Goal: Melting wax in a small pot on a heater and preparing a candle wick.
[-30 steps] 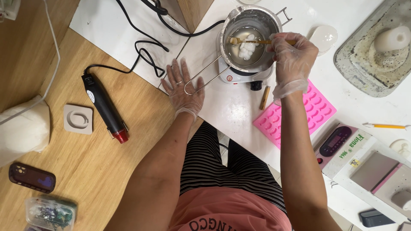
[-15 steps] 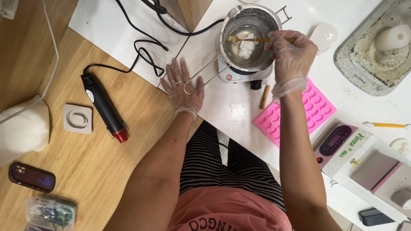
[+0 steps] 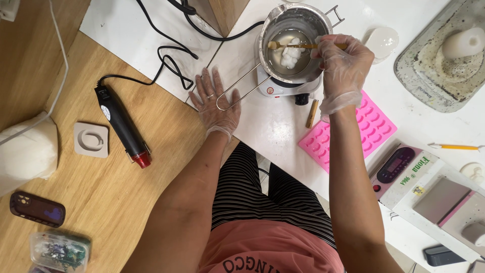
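Note:
My right hand [image 3: 342, 65], in a clear glove, holds a wooden stick [image 3: 298, 46] over a metal pot [image 3: 295, 23]. The stick's tip dips among white lumps [image 3: 289, 56] that sit in clear liquid inside the pot. The pot stands on a small white hot plate [image 3: 273, 89], and its wire handle [image 3: 233, 93] reaches toward my left hand. My gloved left hand [image 3: 215, 102] lies flat on the table edge, fingers spread, beside that handle's loop and holding nothing.
A pink silicone mould [image 3: 361, 132] lies under my right forearm. A black heat gun [image 3: 121, 125] with a red tip and its cable lie left. A digital scale [image 3: 404, 169], a stained tray [image 3: 444, 60], a phone [image 3: 37, 208] and a white bag [image 3: 25, 151] surround the workspace.
The stick has shifted slightly inside the pot as my right hand stirs. My left hand has stayed flat in the same spot.

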